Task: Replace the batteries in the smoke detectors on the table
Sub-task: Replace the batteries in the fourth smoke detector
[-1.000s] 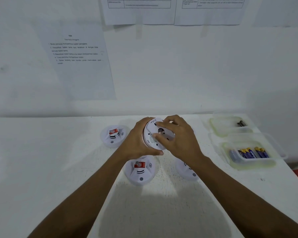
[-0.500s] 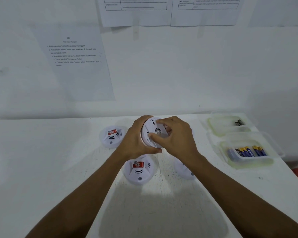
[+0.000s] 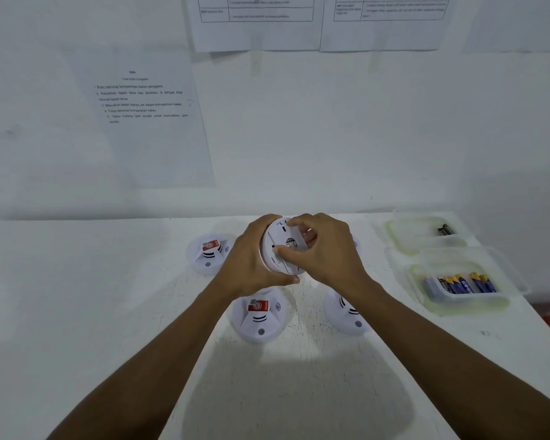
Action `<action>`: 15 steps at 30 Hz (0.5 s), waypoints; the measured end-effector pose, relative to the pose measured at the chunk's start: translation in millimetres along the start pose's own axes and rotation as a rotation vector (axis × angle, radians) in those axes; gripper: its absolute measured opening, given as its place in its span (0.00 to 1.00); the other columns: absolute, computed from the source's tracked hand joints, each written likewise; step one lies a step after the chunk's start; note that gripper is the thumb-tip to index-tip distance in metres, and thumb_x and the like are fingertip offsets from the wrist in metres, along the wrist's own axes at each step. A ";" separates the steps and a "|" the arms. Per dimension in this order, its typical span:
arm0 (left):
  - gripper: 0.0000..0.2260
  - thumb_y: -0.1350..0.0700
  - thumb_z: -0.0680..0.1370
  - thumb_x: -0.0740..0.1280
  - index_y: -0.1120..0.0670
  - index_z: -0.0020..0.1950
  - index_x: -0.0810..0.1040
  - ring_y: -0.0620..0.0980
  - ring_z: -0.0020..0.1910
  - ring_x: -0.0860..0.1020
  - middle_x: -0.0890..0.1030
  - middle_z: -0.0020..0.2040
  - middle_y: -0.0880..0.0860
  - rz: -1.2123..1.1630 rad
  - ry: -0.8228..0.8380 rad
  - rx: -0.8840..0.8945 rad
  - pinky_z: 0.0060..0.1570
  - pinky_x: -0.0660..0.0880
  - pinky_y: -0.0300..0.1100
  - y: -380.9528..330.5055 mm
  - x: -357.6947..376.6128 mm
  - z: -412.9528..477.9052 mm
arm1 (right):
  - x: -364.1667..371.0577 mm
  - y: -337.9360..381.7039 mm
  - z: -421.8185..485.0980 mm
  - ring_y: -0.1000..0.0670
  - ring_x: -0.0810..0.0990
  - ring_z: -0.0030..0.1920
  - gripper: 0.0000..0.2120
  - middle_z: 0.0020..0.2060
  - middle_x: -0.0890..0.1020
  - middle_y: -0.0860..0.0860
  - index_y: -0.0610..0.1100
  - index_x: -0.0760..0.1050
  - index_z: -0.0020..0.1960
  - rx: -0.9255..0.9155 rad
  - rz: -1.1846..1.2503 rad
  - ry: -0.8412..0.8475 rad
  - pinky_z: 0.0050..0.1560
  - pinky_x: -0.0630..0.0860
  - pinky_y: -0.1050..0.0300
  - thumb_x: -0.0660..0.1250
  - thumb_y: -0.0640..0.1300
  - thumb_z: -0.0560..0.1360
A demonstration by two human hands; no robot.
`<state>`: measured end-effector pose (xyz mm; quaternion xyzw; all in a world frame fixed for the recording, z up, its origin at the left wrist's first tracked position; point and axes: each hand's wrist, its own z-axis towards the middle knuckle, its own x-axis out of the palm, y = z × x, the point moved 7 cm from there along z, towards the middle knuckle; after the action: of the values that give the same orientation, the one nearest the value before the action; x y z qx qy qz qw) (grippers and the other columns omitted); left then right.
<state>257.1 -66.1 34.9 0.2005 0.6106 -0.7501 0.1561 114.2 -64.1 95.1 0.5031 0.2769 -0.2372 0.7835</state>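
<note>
I see my left hand (image 3: 251, 265) clamped on the rim of the held detector (image 3: 277, 239), fingers (image 3: 269, 219) curled over its top edge and thumb under it. It is lifted off the bench (image 3: 77, 296), tilted, back face toward me. My right hand (image 3: 329, 258) is on that same back face, thumb and curled fingers pinching it; what exactly they grip I cannot tell.

A second detector (image 3: 210, 252) sits left of the left fingers. A third detector (image 3: 259, 315) is just below them, nearer me. A fourth detector (image 3: 346, 312) lies under my right wrist. All three rest dome-up.

Right of the right fingers, well apart, the near tub (image 3: 470, 308) holds blue-yellow batteries (image 3: 467, 284). Behind it, the far tub (image 3: 394, 239) holds dark batteries (image 3: 446, 230).
</note>
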 end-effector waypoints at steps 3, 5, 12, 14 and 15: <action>0.42 0.19 0.55 0.63 0.41 0.61 0.61 0.42 0.60 0.70 0.67 0.61 0.40 0.006 0.006 -0.011 0.69 0.64 0.40 0.4 3.4 -1.1 | 1.6 -2.1 -1.9 0.54 0.80 0.43 0.22 0.47 0.84 0.53 0.51 0.81 0.55 0.036 0.024 -0.039 0.48 0.80 0.54 0.78 0.57 0.64; 0.43 0.17 0.53 0.61 0.39 0.60 0.62 0.45 0.61 0.69 0.67 0.61 0.41 0.011 0.002 -0.013 0.68 0.64 0.41 -0.6 4.4 -2.2 | 3.1 -5.2 -2.9 0.54 0.81 0.42 0.21 0.47 0.84 0.53 0.52 0.81 0.55 0.070 0.045 -0.063 0.47 0.81 0.53 0.77 0.58 0.65; 0.41 0.18 0.54 0.60 0.36 0.61 0.59 0.42 0.63 0.66 0.66 0.67 0.44 0.081 0.021 0.005 0.69 0.60 0.38 -5.8 6.1 -7.3 | 7.4 -9.6 -6.1 0.53 0.81 0.40 0.18 0.44 0.83 0.54 0.52 0.80 0.51 0.128 0.091 -0.116 0.45 0.81 0.52 0.76 0.58 0.65; 0.42 0.18 0.54 0.59 0.38 0.61 0.60 0.44 0.65 0.66 0.68 0.68 0.49 0.087 0.034 -0.029 0.70 0.61 0.43 -3.2 10.4 -6.1 | 8.7 -9.7 -7.7 0.53 0.82 0.42 0.18 0.45 0.84 0.53 0.51 0.80 0.52 0.140 0.085 -0.124 0.47 0.82 0.52 0.76 0.57 0.66; 0.45 0.16 0.52 0.58 0.41 0.62 0.61 0.46 0.65 0.66 0.68 0.68 0.50 0.064 0.029 -0.053 0.71 0.60 0.45 -1.6 11.8 -4.0 | 9.4 -9.7 -8.4 0.53 0.82 0.43 0.18 0.46 0.84 0.52 0.51 0.80 0.53 0.146 0.082 -0.122 0.48 0.82 0.52 0.76 0.57 0.67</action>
<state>246.6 -61.8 29.7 0.2263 0.6256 -0.7255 0.1763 113.2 -61.0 79.6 0.5544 0.1898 -0.2545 0.7693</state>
